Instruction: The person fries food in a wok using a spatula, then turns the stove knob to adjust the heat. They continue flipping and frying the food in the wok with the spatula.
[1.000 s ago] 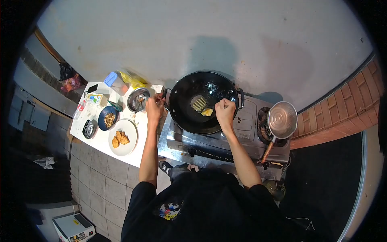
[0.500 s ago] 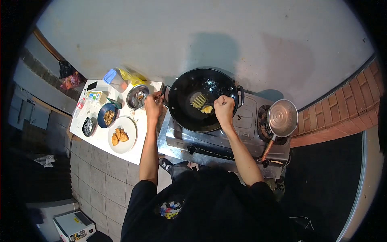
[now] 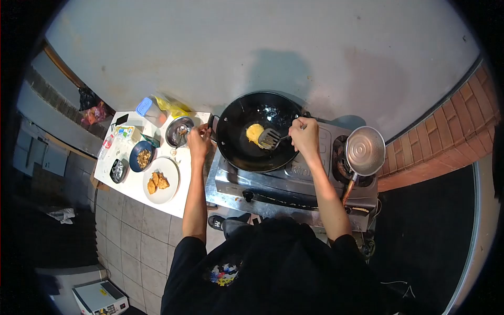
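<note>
My right grip (image 3: 305, 135) is closed around the handle of a slotted spatula (image 3: 270, 138), whose head lies low inside a wide black wok (image 3: 262, 109). A flat yellow piece of food, perhaps egg (image 3: 254, 133), sits near the middle of the wok, against the spatula's left edge. My left grip (image 3: 198, 140) has its fingers bent at the wok's left handle; I cannot tell whether they are clamped on it. The wok stands on a metal stove (image 3: 233, 182), with a saucepan (image 3: 365, 149) to its right.

On the white worktop (image 3: 184, 160) to the left, I see a metal bowl (image 3: 172, 136) just beside my left grip, a blue bowl (image 3: 135, 151) of chopped food, and a pale plate (image 3: 165, 196) holding browned pieces (image 3: 158, 181).
</note>
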### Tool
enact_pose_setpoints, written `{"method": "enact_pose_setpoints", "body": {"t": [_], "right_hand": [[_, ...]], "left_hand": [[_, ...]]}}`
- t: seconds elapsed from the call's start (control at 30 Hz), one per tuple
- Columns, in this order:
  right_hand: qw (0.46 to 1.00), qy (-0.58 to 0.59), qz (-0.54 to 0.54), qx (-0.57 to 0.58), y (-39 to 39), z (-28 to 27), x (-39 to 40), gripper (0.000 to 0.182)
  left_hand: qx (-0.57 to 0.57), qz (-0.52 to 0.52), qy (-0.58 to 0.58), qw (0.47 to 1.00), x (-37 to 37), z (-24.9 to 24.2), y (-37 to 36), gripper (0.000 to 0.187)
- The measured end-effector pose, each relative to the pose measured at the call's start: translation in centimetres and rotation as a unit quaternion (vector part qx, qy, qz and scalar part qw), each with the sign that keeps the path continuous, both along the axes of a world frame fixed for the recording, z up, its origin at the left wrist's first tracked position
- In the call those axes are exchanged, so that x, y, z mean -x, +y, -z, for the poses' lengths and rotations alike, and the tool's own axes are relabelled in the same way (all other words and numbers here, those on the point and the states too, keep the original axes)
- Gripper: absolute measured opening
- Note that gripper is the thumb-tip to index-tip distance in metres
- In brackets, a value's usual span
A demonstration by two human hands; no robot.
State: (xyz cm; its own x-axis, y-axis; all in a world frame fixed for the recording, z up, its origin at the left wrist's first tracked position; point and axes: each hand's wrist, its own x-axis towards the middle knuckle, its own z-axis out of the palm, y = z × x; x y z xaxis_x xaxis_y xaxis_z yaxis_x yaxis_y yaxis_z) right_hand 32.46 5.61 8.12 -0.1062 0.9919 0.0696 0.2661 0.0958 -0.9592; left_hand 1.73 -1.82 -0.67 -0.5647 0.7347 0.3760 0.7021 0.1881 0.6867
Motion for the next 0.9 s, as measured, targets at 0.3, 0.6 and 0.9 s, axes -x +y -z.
{"method": "enact_pose_setpoints", "body": {"t": [0.3, 0.6, 0.9], "right_hand": [[0.988, -0.128, 0.019, -0.087, 1.1, 0.9, 2.6, 0.027], [0.984, -0.142, 0.033, -0.105, 1.7, 0.9, 2.2, 0.026], [0.985, -0.141, 0.03, -0.096, 1.7, 0.8, 2.1, 0.025]], "left_hand": [[-0.004, 0.006, 0.016, 1.0, 0.2, -0.3, -0.3, 0.023], [-0.003, 0.033, -0.03, 0.999, 0.3, -0.1, -0.3, 0.024], [0.008, 0.007, -0.025, 1.0, -0.3, -0.8, -0.3, 0.018]]}}
